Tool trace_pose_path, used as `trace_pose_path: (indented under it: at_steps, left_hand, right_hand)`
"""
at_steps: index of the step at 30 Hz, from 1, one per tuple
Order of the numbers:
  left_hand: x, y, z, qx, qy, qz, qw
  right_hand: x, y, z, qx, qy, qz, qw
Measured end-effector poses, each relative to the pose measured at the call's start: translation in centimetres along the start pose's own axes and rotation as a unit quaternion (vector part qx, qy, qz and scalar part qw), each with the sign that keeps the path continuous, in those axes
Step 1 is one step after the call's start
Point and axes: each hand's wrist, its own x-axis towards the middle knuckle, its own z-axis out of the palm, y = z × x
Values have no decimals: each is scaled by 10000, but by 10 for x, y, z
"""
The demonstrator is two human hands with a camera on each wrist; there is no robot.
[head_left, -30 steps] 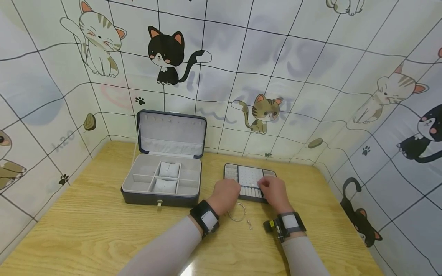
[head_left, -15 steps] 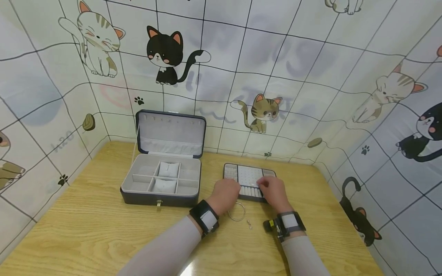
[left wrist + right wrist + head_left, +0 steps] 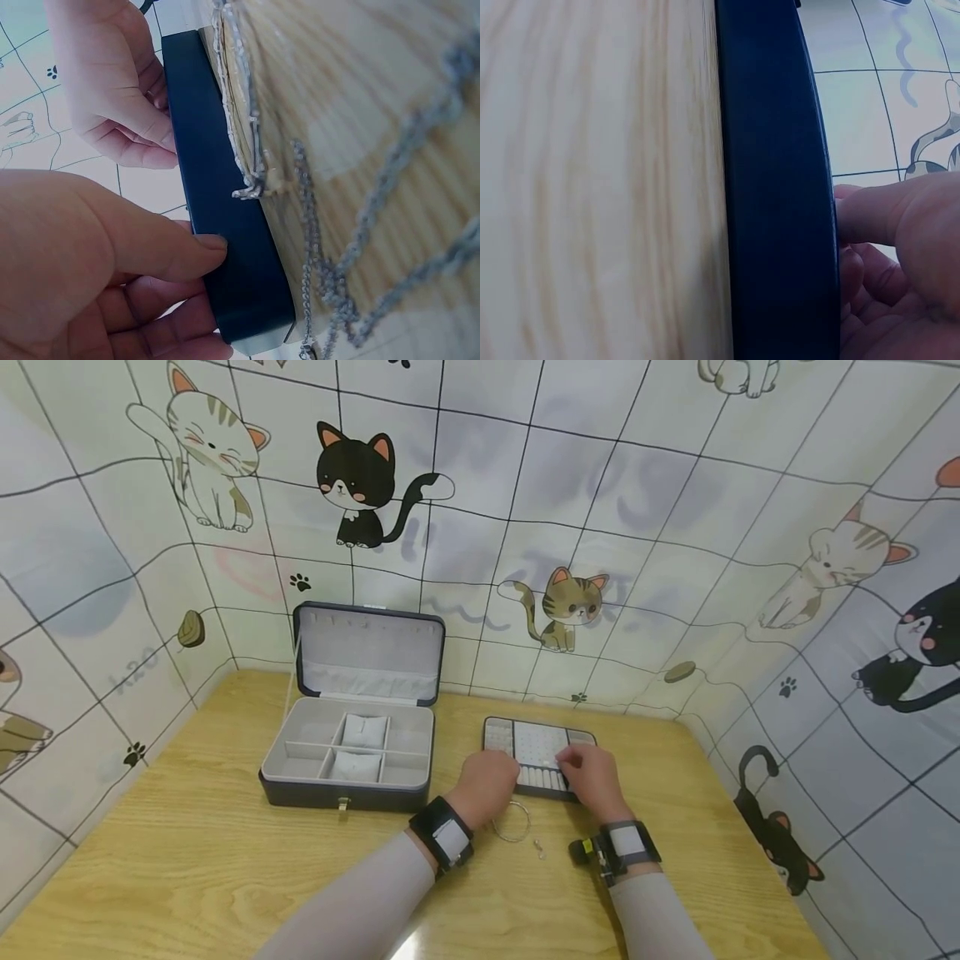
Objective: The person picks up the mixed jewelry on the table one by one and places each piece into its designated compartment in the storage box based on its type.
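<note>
The dark navy tray (image 3: 525, 791) sits in front of me on the wooden table (image 3: 172, 860), a little toward one o'clock. With twelve pointing away from me, my left hand (image 3: 486, 789) is at its eight o'clock corner, gripping the edge: my left wrist view shows the thumb on the outer wall and the fingers curled close behind it. My right hand (image 3: 594, 781) is over the tray's four o'clock side, thumb and forefinger drawn narrowly together above the pale dotted panel (image 3: 538, 743). I cannot tell whether a small piece sits between those fingertips. The row of ring rolls (image 3: 538, 777) runs along the panel's six o'clock edge, and small compartments (image 3: 498, 739) fill the tray's ten o'clock end.

Just off the tray's near wall, toward seven o'clock, a thin silvery bangle (image 3: 513, 842) lies next to my left wrist, with a tiny jewellery piece (image 3: 538, 849) near it at its four o'clock. My left wrist view also shows a silvery chain (image 3: 379, 199), blurred in places.

At the tray's nine o'clock, well clear of my fingers, stands the jewellery box (image 3: 300, 789), its lid (image 3: 367, 656) raised at twelve and two white cushions (image 3: 366, 731) in its middle compartments.
</note>
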Motion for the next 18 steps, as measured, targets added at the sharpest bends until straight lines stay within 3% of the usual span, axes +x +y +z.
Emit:
trace_pose_path:
  at_steps: [18]
  left_hand:
    - [-1, -1, -3, -176, -130, 67, 9997]
  right_hand:
    - [-1, 4, -2, 43, -32, -11, 10000]
